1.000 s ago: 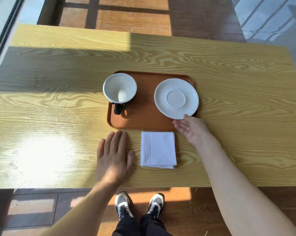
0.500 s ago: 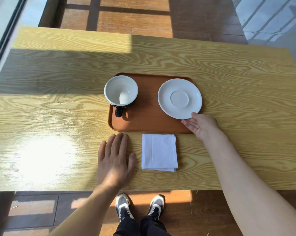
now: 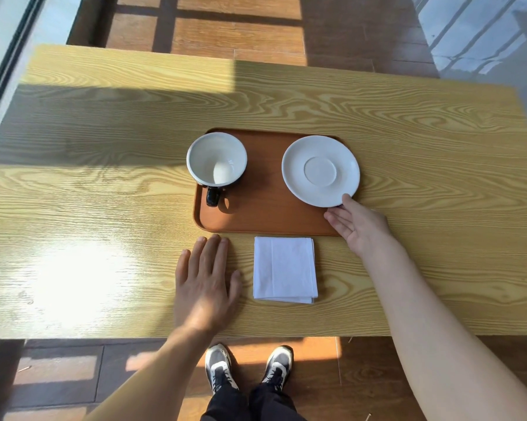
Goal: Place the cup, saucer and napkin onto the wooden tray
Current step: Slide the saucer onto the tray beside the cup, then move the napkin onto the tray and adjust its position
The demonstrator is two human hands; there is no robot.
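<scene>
Head view: right hand (image 3: 359, 227) is at the near right corner of the wooden tray (image 3: 265, 214). The thumb touches the near rim of the saucer (image 3: 320, 171); the other fingers lie extended and loosely together under that rim, palm turned up and to the left. The grip is a light pinch on the saucer edge, with the hand otherwise open. Whether the saucer rests fully on the tray or is held slightly raised cannot be told.

Saucer: white, upright, over the right end of the tray, with its right rim reaching past the tray's right edge.

Left hand (image 3: 206, 284) lies flat on the desk (image 3: 89, 214), palm down, fingers extended and slightly spread, thumb out to the right. It holds nothing. The fingertips point at the near edge of the tray and stop just short of it.

Cup (image 3: 216, 161): white inside, dark outside, standing on the left part of the tray with its dark handle pointing toward the person.

Napkin (image 3: 284, 268): white, folded square, flat on the desk just in front of the tray's near edge, between the two hands, just beside the left thumb and not touched by either hand.

Below the desk edge, two shoes (image 3: 247, 369) stand on the wooden floor.
</scene>
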